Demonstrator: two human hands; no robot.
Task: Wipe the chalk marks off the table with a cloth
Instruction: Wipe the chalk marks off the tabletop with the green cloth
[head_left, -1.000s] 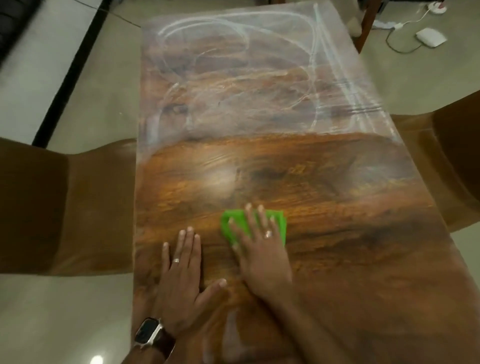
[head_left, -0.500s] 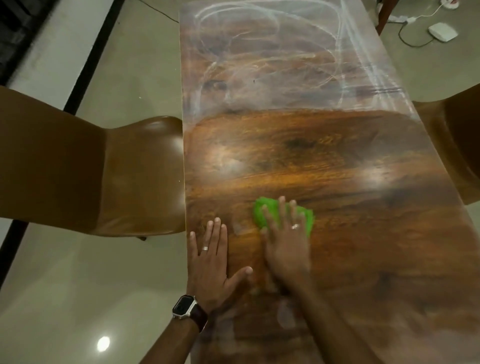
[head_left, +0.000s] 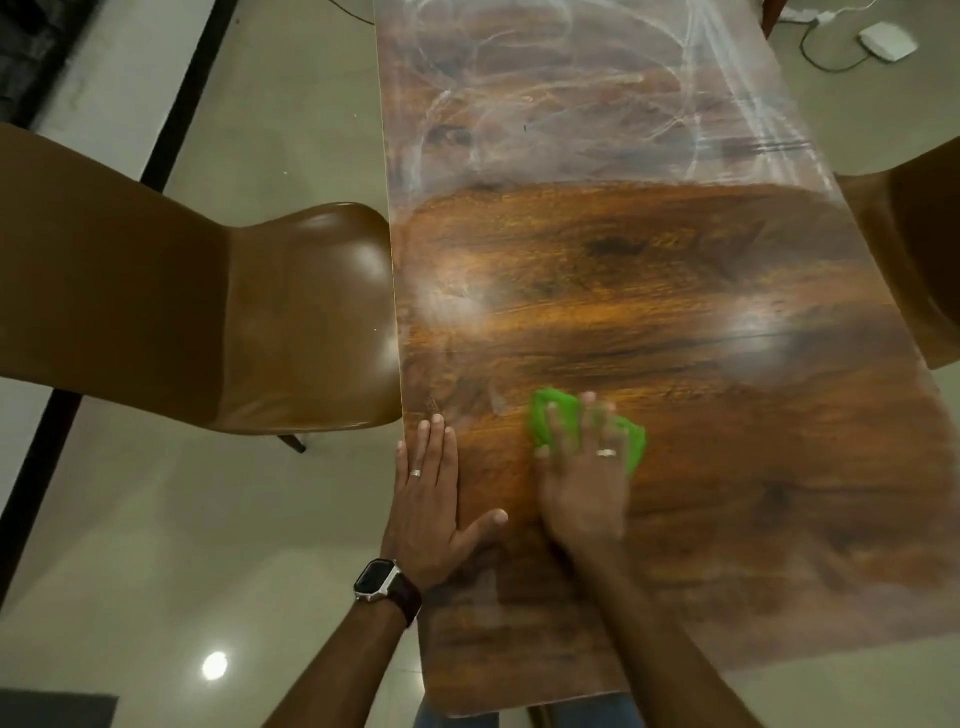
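Observation:
A long glossy wooden table (head_left: 675, 291) runs away from me. White chalk marks (head_left: 561, 88) cover its far half in loops and streaks; the near half shows bare wood grain. A bright green cloth (head_left: 550, 421) lies on the near middle of the table under my right hand (head_left: 582, 478), which presses flat on it with fingers spread. My left hand (head_left: 431, 499), with a ring and a wrist watch, rests flat and empty on the table's left edge, just left of the cloth.
A brown leather chair (head_left: 208, 312) stands against the table's left side. Another brown chair (head_left: 919, 260) is at the right edge. A white device with a cable (head_left: 885, 41) lies on the floor at the far right. The floor is pale and shiny.
The view has swung so the table sits further right in frame. My right hand with the cloth has slid slightly right and looks blurred; my left hand stays flat at the table edge.

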